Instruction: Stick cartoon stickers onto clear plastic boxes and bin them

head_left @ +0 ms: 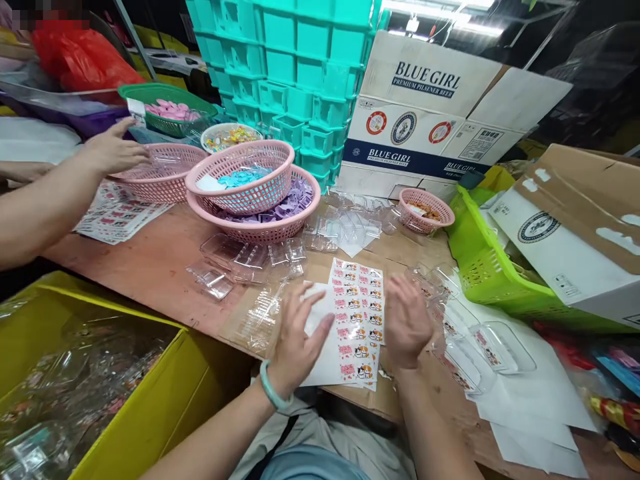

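A sticker sheet (356, 319) printed with small cat pictures lies on the wooden table's front edge. My left hand (296, 340), with a pale green bangle on its wrist, rests flat on the sheet's white left part, fingers spread. My right hand (407, 320) hovers at the sheet's right edge, fingers loosely bent; whether it pinches a sticker I cannot tell. Clear plastic boxes (467, 347) with stickers on them lie just right of my right hand. More clear boxes (250, 257) lie behind the sheet.
Stacked pink baskets (250, 177) hold purple and blue pieces. Another person's hand (113, 150) reaches to a pink basket (165, 172) at the left. A yellow bin (100, 373) of clear boxes stands front left. A green basket (490, 273), cardboard boxes and teal crates (290, 60) ring the back and right.
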Demonstrator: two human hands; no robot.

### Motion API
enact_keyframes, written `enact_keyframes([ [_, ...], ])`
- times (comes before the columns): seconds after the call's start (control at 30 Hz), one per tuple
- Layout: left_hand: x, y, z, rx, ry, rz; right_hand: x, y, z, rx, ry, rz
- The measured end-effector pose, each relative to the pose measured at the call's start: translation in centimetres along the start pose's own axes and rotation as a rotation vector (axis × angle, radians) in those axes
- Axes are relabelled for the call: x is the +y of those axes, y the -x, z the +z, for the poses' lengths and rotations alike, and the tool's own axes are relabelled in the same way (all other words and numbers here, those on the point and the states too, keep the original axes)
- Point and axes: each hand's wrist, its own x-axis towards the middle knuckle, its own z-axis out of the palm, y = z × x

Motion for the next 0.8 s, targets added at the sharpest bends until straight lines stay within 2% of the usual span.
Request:
enact_keyframes([
  [0.07,1.1,0.2,0.9,-0.196,0.295,-0.151,-1.1,1.4,0.0,-0.255,0.133,-0.221],
  [0.1,1.3,0.0,1.5,-0.259,0.459,-0.249,-1.5,2.1,0.1,-0.355,0.161,-0.285],
  [0.17,1.1,-0.7,2.4,-0.241,0.687,-0.413,-2.0,3.0,0.4,-0.437,0.166,-0.289],
  [0.2,0.7,-1.0,2.8,-0.188,0.725,-0.460,-2.0,3.3,0.5,-0.415,0.154,-0.221],
  [0.27,-0.3,-1.7,3.2,-0.124,0.686,-0.481,-1.6,3.2,0.5,-0.339,0.071,0.029],
  [0.33,-1.1,-2.2,3.5,-0.159,0.609,-0.449,-0.7,2.4,0.4,-0.368,-0.096,0.335],
  [0.4,-1.7,-2.4,3.6,-0.216,0.570,-0.433,0.7,0.6,0.5,-0.430,-0.254,0.538],
  [0.47,-1.9,-2.5,3.7,-0.202,0.570,-0.467,2.8,-2.3,1.3,-0.353,-0.304,0.598],
  [0.57,-1.9,-2.5,3.6,-0.158,0.561,-0.525,6.6,-7.9,3.9,-0.069,-0.242,0.574],
  [0.6,-1.8,-2.4,3.5,-0.170,0.552,-0.529,7.8,-9.7,5.2,-0.015,-0.220,0.574],
  [0.7,-1.2,-2.0,3.4,-0.272,0.544,-0.542,9.9,-13.9,8.7,0.035,-0.157,0.574],
  [0.8,-0.3,-2.1,3.0,-0.329,0.603,-0.551,9.1,-14.4,10.1,0.027,-0.123,0.545],
])
